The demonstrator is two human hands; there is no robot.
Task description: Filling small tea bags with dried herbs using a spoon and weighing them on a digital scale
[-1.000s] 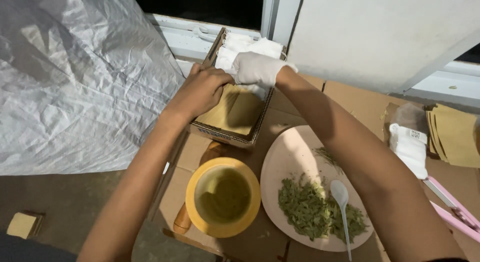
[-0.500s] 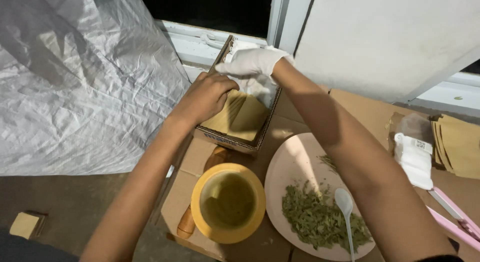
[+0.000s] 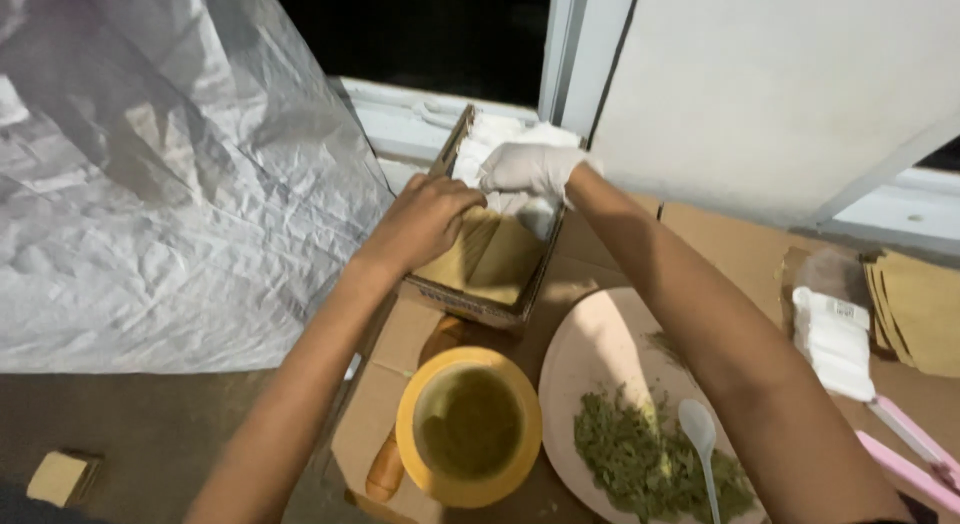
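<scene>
Both of my hands are inside a narrow cardboard box [image 3: 478,306] by the window ledge. My bare left hand [image 3: 425,219] presses down on tan paper pieces [image 3: 497,259] stacked in the box's near half, fingers curled over their edge. My right hand [image 3: 530,169], in a white glove, rests on white folded pieces [image 3: 495,134] in the far half, fingers bent around them. Whether either hand truly grips a piece is hard to see.
A yellow bowl [image 3: 412,439] of dark green liquid stands in front, beside a pale plate [image 3: 585,349] with chopped green herb [image 3: 640,464] and a white spoon [image 3: 698,434]. White wrapped packs [image 3: 832,339], tan envelopes [image 3: 920,304] and pink tongs [image 3: 915,454] lie at the right. Crumpled plastic sheet [image 3: 150,204] lies left.
My gloved right hand has slid from the middle of the box toward its far end onto the white pieces. My left hand stays on the tan pieces.
</scene>
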